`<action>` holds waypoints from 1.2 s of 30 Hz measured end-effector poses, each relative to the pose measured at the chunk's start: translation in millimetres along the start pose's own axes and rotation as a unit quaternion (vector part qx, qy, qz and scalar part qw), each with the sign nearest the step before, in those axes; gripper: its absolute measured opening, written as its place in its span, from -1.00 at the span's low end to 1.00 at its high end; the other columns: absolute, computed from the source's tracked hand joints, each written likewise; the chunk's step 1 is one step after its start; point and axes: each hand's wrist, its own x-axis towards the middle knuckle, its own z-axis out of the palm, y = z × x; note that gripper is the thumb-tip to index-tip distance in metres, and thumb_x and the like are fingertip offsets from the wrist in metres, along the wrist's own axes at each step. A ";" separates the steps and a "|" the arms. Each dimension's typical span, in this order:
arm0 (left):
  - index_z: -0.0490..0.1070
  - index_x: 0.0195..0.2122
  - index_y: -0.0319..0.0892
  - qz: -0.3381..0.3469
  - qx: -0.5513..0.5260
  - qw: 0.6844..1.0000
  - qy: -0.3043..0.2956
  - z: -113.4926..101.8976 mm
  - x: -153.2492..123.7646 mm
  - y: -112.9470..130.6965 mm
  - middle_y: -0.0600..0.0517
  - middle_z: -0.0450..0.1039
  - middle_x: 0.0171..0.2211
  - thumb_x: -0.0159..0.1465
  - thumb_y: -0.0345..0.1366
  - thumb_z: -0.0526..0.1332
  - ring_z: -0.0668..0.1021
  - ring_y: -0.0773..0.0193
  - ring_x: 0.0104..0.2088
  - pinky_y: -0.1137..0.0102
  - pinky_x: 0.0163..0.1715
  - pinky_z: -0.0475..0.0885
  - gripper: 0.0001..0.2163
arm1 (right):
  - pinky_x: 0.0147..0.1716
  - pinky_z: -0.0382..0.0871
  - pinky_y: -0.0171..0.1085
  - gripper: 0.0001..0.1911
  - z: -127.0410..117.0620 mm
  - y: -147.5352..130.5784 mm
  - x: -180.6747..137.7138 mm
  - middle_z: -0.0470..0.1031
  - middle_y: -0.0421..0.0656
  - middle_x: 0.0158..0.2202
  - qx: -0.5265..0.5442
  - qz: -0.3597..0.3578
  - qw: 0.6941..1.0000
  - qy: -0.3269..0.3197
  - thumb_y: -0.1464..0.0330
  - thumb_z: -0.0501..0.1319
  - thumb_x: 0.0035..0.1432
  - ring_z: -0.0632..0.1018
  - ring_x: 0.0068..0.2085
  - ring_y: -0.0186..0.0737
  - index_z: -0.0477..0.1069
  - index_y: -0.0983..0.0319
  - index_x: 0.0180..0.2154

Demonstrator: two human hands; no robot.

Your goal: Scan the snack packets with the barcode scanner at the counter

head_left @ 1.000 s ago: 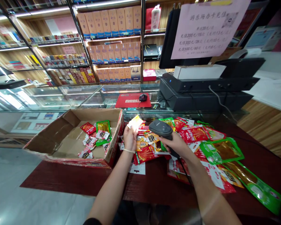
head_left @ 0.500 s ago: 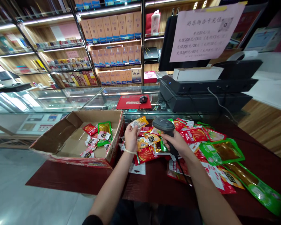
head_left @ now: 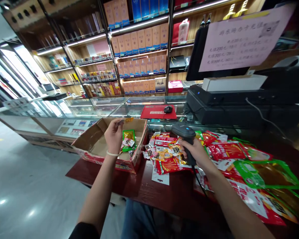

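Observation:
My left hand [head_left: 114,135] is raised over the open cardboard box [head_left: 94,146] and pinches a small snack packet [head_left: 120,122] at its fingertips, mostly hidden by the fingers. Several small packets [head_left: 128,139] lie inside the box. My right hand [head_left: 194,151] is closed around the handle of a black barcode scanner [head_left: 184,132], held above a spread of red, orange and green snack packets [head_left: 169,152] on the dark red table [head_left: 149,189].
A black register and printer [head_left: 239,99] with a pink paper sign [head_left: 244,39] stand behind the packets. A glass counter holds a red mouse pad [head_left: 158,112] with a mouse. Shelves of boxed goods [head_left: 139,59] fill the back wall. Large green packets [head_left: 266,172] lie at the right.
My left hand has moved left from beside the scanner to above the box, carrying the small packet. The view has shifted left. The scanner stays in my right hand.

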 end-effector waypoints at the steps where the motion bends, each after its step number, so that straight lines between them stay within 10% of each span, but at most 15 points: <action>1: 0.53 -0.13 -0.12 0.000 0.039 0.999 -0.014 -10.0 4.0 -15.9 0.00 0.59 -0.19 0.26 -0.32 0.23 0.59 0.23 -0.17 0.33 0.00 0.44 -0.82 | -0.75 0.25 -0.40 -0.61 3.8 -0.9 -0.1 0.33 -0.31 -0.64 0.002 0.000 1.000 -0.006 0.09 0.42 -0.01 0.31 -0.70 -0.42 0.33 0.20 -0.48; 8: 0.50 -0.03 -0.20 -0.118 0.044 0.981 -0.149 -38.3 4.0 -83.5 -0.15 0.56 -0.01 0.08 -0.53 0.16 0.58 0.10 0.02 0.16 0.13 0.40 -0.59 | -0.75 0.25 -0.39 -0.59 26.7 3.4 1.5 0.34 -0.32 -0.63 0.004 -0.004 1.000 -0.020 0.08 0.44 -0.03 0.31 -0.71 -0.43 0.32 0.20 -0.47; 19: 0.53 -0.10 -0.17 -0.038 0.083 0.975 -0.201 -17.2 -11.3 -30.3 -0.06 0.61 -0.12 0.31 -0.23 0.17 0.62 0.19 -0.13 0.30 -0.05 0.50 -0.76 | -0.75 0.24 -0.40 -0.63 13.9 5.0 2.9 0.34 -0.33 -0.63 -0.024 0.011 1.000 -0.017 0.12 0.42 -0.01 0.31 -0.70 -0.43 0.31 0.18 -0.44; 27: 0.52 -0.06 -0.14 0.061 0.042 0.959 -0.275 28.5 -47.0 44.1 -0.04 0.60 -0.10 0.34 -0.27 0.17 0.62 0.22 -0.13 0.32 -0.04 0.50 -0.78 | -0.77 0.22 -0.40 -0.66 -28.0 -6.9 -7.6 0.33 -0.36 -0.62 -0.038 -0.005 0.999 0.031 0.14 0.40 0.01 0.31 -0.70 -0.42 0.32 0.16 -0.35; 36: 0.49 -0.05 -0.13 0.045 -0.042 0.933 -0.353 120.3 -88.6 28.2 -0.05 0.58 -0.09 0.34 -0.24 0.18 0.61 0.20 -0.12 0.29 -0.06 0.52 -0.79 | -0.77 0.21 -0.39 -0.59 -86.8 -17.9 -19.8 0.33 -0.37 -0.64 -0.058 -0.041 0.990 0.124 0.09 0.42 -0.05 0.31 -0.71 -0.40 0.28 0.15 -0.34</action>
